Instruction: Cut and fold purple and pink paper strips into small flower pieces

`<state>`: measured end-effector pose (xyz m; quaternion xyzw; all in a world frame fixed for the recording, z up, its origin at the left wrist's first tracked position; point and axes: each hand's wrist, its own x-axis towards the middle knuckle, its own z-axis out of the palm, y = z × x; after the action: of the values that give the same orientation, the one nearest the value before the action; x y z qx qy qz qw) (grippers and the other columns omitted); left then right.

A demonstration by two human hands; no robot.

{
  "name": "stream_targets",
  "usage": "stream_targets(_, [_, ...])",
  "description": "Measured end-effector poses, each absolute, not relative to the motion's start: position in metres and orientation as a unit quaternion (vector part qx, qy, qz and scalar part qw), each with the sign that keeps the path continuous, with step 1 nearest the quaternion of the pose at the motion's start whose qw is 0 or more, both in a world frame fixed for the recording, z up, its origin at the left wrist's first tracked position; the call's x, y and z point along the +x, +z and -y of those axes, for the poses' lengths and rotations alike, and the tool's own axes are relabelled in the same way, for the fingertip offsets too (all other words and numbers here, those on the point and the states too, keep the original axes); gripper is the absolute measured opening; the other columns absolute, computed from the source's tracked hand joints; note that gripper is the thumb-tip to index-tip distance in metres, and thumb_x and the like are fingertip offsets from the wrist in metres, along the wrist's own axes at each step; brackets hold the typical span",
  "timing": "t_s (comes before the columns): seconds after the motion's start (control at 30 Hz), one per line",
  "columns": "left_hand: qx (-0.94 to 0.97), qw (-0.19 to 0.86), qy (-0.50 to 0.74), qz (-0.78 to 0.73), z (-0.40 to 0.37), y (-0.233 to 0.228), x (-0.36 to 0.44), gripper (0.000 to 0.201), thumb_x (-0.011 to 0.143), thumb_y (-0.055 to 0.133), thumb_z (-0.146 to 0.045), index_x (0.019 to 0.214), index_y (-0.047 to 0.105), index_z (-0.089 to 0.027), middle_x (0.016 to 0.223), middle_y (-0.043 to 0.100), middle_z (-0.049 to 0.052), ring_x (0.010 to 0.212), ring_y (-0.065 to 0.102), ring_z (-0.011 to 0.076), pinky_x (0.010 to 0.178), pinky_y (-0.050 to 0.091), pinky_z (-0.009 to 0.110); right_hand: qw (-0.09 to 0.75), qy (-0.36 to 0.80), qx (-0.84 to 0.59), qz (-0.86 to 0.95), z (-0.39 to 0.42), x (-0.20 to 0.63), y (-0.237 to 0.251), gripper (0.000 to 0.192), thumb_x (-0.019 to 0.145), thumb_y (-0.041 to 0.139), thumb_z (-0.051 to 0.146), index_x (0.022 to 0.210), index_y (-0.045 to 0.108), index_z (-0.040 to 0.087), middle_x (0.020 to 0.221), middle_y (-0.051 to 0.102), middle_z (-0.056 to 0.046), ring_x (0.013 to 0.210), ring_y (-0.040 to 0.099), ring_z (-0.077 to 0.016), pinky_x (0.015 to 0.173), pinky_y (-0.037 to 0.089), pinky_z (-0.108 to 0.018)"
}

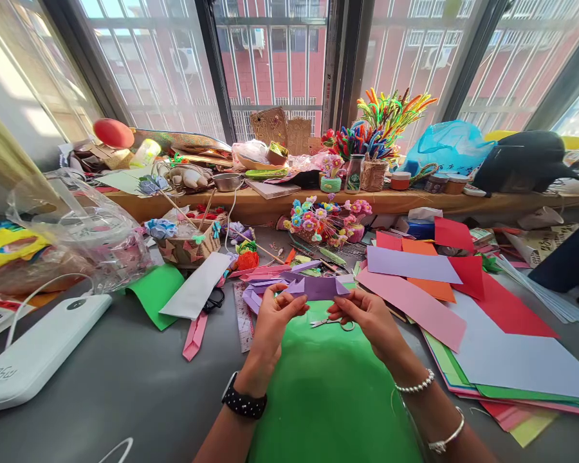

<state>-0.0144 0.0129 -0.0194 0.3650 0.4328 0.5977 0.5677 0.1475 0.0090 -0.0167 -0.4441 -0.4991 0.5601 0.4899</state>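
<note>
Left hand and right hand both have a pinching grip on the folded purple paper strip, one per end, over the glossy green mat's far end. Little silver metal scissors sit just nearer.

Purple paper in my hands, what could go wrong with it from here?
Your left hand and right hand hold the purple paper near opposite ends, so uneven pulling might tear it or spoil its folds. The scissors lie on the green surface, close to your right hand, so a careless dip could perhaps nick a finger or the paper.
</note>
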Motion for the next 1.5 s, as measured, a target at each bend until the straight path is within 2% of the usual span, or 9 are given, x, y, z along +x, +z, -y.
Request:
stream_targets(0.2, [0.375,0.565,0.598,-0.426,-0.012,-0.019,-0.015,0.041,0.060,0.070,-0.017,0.088,0.039,-0.019,0.052,0.047,-0.012,0.055,0.059,0.0070,0.064,0.048,0.020,0.490,0.561,-0.443,0.499,-0.011,0.149,-0.017,0.024,0.068,0.064,0.037,0.067,0.060,0.013,0.065,0.067,-0.005,0.059,0.063,-0.0135,0.054,0.045,-0.022])
stream_targets(0.37, [0.402,0.590,0.557,-0.425,-0.014,-0.013,-0.020,0.044,0.057,0.072,-0.024,0.094,0.050,-0.015,0.067,0.057,-0.004,0.068,0.064,0.0152,0.060,0.050,0.022,0.473,0.571,-0.456,0.492,-0.013,0.153,-0.016,0.024,0.066,0.065,0.036,0.066,0.059,0.013,0.064,0.068,-0.004,0.058,0.063,-0.0127,0.054,0.046,-0.022])
stream_targets(0.53, [0.433,0.588,0.509,-0.456,-0.016,-0.015,-0.024,0.028,0.059,0.070,-0.031,0.077,0.060,-0.013,0.068,0.062,-0.001,0.060,0.065,0.0155,0.051,0.049,0.021,0.434,0.583,-0.458,0.513,-0.012,0.152,-0.014,0.024,0.066,0.065,0.036,0.067,0.058,0.013,0.065,0.068,-0.005,0.060,0.063,-0.0139,0.056,0.047,-0.023])
stream_targets(0.7, [0.446,0.572,0.505,-0.468,-0.016,-0.017,-0.024,0.021,0.058,0.071,-0.028,0.070,0.061,-0.014,0.060,0.064,-0.003,0.055,0.064,0.0144,0.049,0.048,0.020,0.427,0.586,-0.447,0.524,-0.011,0.155,-0.011,0.032,0.063,0.069,0.033,0.087,0.057,0.015,0.078,0.067,-0.004,0.071,0.065,-0.0178,0.060,0.050,-0.026])
stream_targets(0.8, [0.470,0.575,0.485,-0.463,-0.015,-0.014,-0.023,0.020,0.060,0.070,-0.027,0.073,0.063,-0.013,0.063,0.065,-0.001,0.056,0.064,0.0140,0.048,0.047,0.019,0.443,0.575,-0.442,0.527,-0.012,0.157,-0.011,0.034,0.065,0.067,0.034,0.092,0.059,0.015,0.085,0.065,-0.004,0.067,0.065,-0.0162,0.058,0.050,-0.026])
stream_targets(0.93, [0.486,0.580,0.475,-0.450,-0.014,-0.014,-0.022,0.021,0.061,0.069,-0.026,0.076,0.064,-0.013,0.067,0.065,-0.001,0.055,0.063,0.0132,0.048,0.047,0.019,0.460,0.561,-0.435,0.533,-0.013,0.157,-0.012,0.025,0.067,0.065,0.033,0.083,0.063,0.015,0.073,0.065,-0.002,0.057,0.064,-0.0137,0.050,0.048,-0.022])
stream_targets(1.17, [0.488,0.582,0.474,-0.445,-0.015,-0.016,-0.020,0.029,0.063,0.067,-0.031,0.086,0.063,-0.015,0.076,0.066,0.001,0.057,0.063,0.0132,0.052,0.049,0.021,0.476,0.545,-0.411,0.554,-0.014,0.153,-0.016,0.023,0.070,0.062,0.029,0.088,0.065,0.017,0.066,0.065,-0.001,0.056,0.064,-0.0136,0.045,0.047,-0.020])
stream_targets(1.4, [0.470,0.620,0.454,-0.434,-0.014,-0.016,-0.018,0.035,0.066,0.061,-0.046,0.077,0.064,-0.013,0.055,0.063,0.001,0.050,0.060,0.0134,0.047,0.047,0.021,0.475,0.514,-0.401,0.590,-0.012,0.151,-0.017,0.020,0.072,0.059,0.032,0.084,0.068,0.019,0.071,0.067,-0.002,0.058,0.065,-0.0156,0.051,0.052,-0.025])
stream_targets(1.5, [0.457,0.631,0.448,-0.439,-0.014,-0.016,-0.018,0.038,0.067,0.058,-0.048,0.078,0.066,-0.013,0.056,0.065,0.003,0.049,0.060,0.0141,0.047,0.046,0.022,0.469,0.499,-0.407,0.604,-0.012,0.151,-0.017,0.020,0.073,0.058,0.033,0.084,0.068,0.020,0.072,0.067,-0.002,0.059,0.065,-0.0162,0.054,0.053,-0.027])
